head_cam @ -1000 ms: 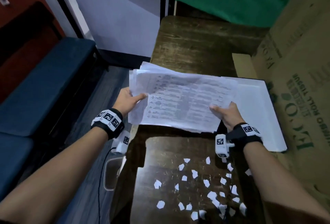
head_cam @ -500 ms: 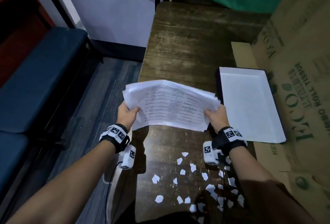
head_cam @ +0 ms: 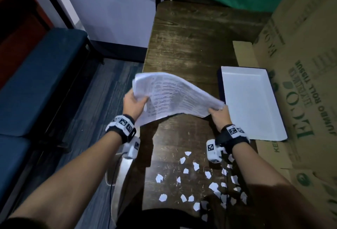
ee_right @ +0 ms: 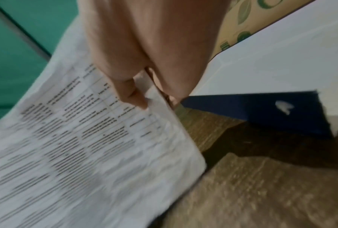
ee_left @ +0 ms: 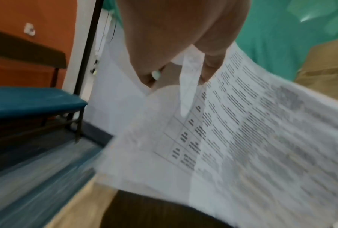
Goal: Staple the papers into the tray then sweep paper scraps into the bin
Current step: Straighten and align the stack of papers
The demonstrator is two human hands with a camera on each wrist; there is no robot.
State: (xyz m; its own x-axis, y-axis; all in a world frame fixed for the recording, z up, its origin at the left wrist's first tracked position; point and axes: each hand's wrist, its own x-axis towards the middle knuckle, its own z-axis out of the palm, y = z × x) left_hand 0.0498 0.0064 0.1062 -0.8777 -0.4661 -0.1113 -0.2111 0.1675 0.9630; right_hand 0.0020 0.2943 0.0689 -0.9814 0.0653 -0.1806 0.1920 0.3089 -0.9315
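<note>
A stack of printed papers (head_cam: 173,95) hangs above the dark wooden table (head_cam: 191,37), arched up in the middle. My left hand (head_cam: 134,102) grips its left edge, thumb on top. My right hand (head_cam: 218,114) pinches its right corner. In the left wrist view the papers (ee_left: 242,131) spread out below my fingers (ee_left: 209,67). The right wrist view has my thumb (ee_right: 129,91) pressed on the papers (ee_right: 76,146). The white tray (head_cam: 255,128) with dark blue walls sits at the table's right, just beyond my right hand. Several white paper scraps (head_cam: 206,179) lie scattered on the near table.
A large printed cardboard box (head_cam: 300,73) stands against the table's right side, right behind the tray. Blue cushioned seats (head_cam: 36,83) line the floor at left. A bin's pale rim (head_cam: 111,179) shows below the table's left edge, partly hidden by my left arm.
The papers have come back toward me and off the tray, which now lies uncovered. Both hands moved nearer, and the stack has bowed upward between them.
</note>
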